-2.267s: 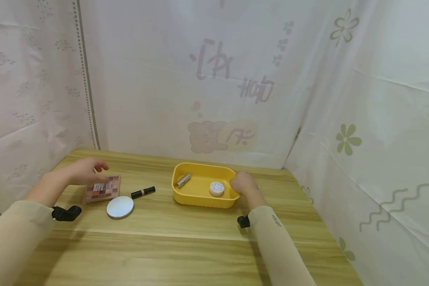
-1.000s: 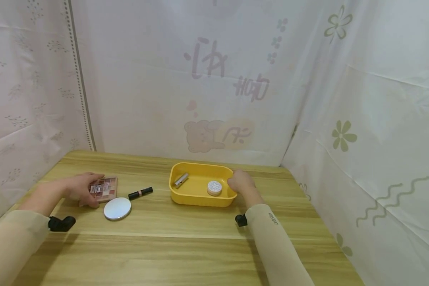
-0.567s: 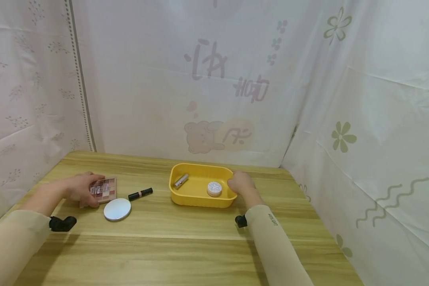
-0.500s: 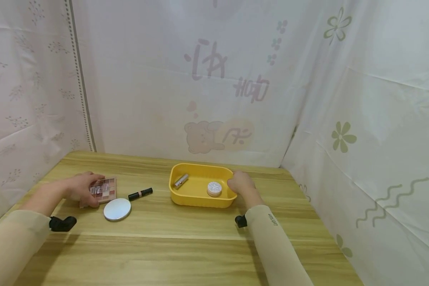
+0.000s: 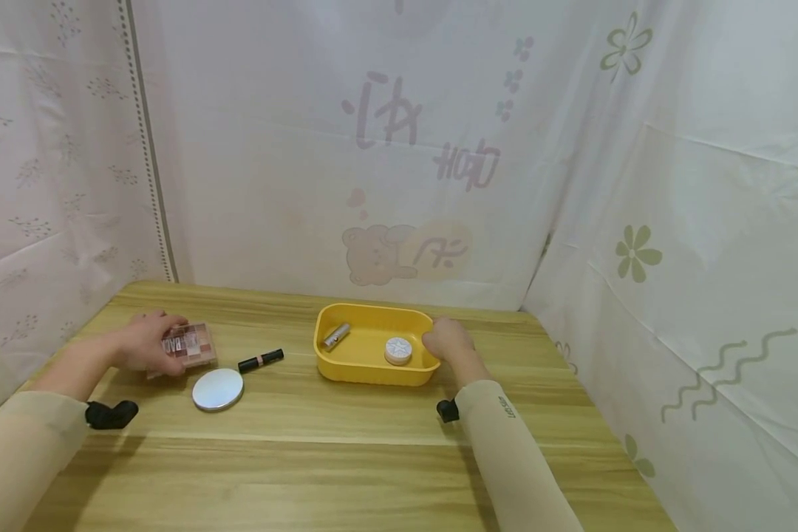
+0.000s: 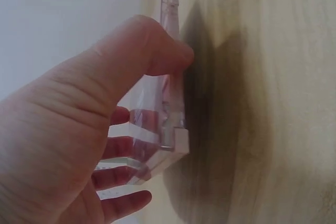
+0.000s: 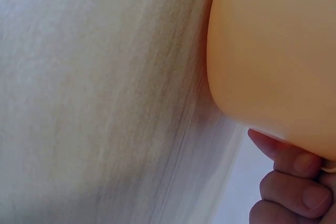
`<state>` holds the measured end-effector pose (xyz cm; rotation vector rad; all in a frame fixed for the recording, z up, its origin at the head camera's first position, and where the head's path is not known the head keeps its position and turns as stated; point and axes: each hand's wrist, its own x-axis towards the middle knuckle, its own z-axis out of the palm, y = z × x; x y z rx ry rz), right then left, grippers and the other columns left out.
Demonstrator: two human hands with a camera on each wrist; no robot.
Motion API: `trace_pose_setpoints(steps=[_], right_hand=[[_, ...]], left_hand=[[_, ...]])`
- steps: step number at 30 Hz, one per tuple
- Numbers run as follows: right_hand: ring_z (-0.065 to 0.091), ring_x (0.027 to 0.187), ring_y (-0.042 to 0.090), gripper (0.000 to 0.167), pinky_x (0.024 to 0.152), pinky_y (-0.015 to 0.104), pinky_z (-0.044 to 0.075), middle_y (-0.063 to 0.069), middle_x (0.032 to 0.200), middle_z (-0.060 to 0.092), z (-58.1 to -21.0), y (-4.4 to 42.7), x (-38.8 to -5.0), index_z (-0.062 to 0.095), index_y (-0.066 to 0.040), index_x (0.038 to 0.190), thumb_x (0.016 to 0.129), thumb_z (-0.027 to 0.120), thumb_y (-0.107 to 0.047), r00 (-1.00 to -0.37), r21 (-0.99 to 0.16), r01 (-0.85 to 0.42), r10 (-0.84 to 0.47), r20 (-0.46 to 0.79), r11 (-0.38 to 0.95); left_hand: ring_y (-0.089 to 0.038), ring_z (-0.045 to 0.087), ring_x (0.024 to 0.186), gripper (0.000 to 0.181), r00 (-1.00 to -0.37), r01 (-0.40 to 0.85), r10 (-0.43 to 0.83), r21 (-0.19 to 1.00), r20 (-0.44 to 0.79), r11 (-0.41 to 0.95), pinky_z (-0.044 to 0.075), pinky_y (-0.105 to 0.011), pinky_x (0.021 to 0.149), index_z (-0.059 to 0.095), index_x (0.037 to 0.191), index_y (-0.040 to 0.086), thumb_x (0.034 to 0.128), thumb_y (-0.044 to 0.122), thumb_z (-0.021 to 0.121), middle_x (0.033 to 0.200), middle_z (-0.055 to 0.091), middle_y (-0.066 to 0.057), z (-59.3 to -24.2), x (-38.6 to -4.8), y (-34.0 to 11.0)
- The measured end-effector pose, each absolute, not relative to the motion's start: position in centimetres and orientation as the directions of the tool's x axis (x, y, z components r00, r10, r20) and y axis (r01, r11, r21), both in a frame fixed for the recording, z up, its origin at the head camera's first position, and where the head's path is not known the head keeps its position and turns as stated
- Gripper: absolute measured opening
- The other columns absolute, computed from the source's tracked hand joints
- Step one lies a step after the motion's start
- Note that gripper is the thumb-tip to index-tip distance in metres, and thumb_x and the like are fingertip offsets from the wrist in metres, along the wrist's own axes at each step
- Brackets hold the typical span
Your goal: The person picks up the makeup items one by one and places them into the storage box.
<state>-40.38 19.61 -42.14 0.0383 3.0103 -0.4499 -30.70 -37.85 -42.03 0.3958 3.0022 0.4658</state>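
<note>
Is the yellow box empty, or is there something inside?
Not empty: inside the yellow box lie a silver tube and a round star-topped case.

Palette (image 5: 198,345) partly hidden by left hand (image 5: 143,344); right wrist view crops yellow tray (image 7: 278,61), right hand (image 7: 290,191).

Pale patterned drapes (image 5: 253,185) behind a wood-grain table (image 5: 319,465)
</note>
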Motion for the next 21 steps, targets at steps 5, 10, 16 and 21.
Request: trace_pose_setpoints(steps=[5, 10, 16, 21], right_hand=[[0.064, 0.103, 0.030, 0.046, 0.092, 0.046, 0.056, 0.015, 0.123, 0.073, -42.1, 19.5, -40.3, 0.068, -0.002, 0.141, 0.104, 0.054, -0.025, -0.995, -0.292, 0.037, 0.009, -0.097, 0.956], [0.064, 0.103, 0.030, 0.045, 0.093, 0.046, 0.056, 0.015, 0.122, 0.073, -42.1, 19.5, -40.2, 0.069, -0.003, 0.140, 0.104, 0.054, -0.025, -0.995, -0.286, 0.036, 0.009, -0.095, 0.958], [0.064, 0.104, 0.030, 0.046, 0.095, 0.046, 0.056, 0.016, 0.124, 0.073, -42.1, 19.5, -40.1, 0.068, -0.002, 0.142, 0.104, 0.053, -0.024, -0.995, -0.274, 0.035, 0.008, -0.100, 0.961], [0.064, 0.103, 0.030, 0.045, 0.094, 0.046, 0.056, 0.015, 0.124, 0.073, -41.9, 19.4, -40.1, 0.068, -0.002, 0.141, 0.104, 0.053, -0.024, -0.996, -0.270, 0.024, -0.001, -0.095, 0.963]], left_hand=[[-0.067, 0.045, 0.132, 0.106, -0.964, 0.256, 0.267, 0.294, 0.002, 0.921, 0.044, -0.082, 0.101, 0.049, 0.155, -0.008, 0.0745, 0.044, 0.094, 0.148, 0.049, -0.044, -41.3, -30.8, -37.7], [-0.063, 0.046, 0.132, 0.104, -0.959, 0.281, 0.282, 0.288, 0.038, 0.916, 0.045, -0.079, 0.101, 0.048, 0.156, -0.008, 0.0769, 0.044, 0.094, 0.148, 0.049, -0.042, -40.4, -31.3, -37.1], [-0.058, 0.052, 0.129, 0.101, -0.949, 0.316, 0.305, 0.267, 0.084, 0.910, 0.045, -0.075, 0.104, 0.051, 0.155, -0.005, 0.0770, 0.044, 0.093, 0.145, 0.054, -0.037, -38.6, -31.9, -35.4], [-0.045, 0.054, 0.122, 0.101, -0.938, 0.346, 0.329, 0.271, 0.109, 0.898, 0.049, -0.065, 0.098, 0.052, 0.156, -0.003, 0.0764, 0.044, 0.093, 0.141, 0.057, -0.030, -36.9, -32.4, -33.3]])
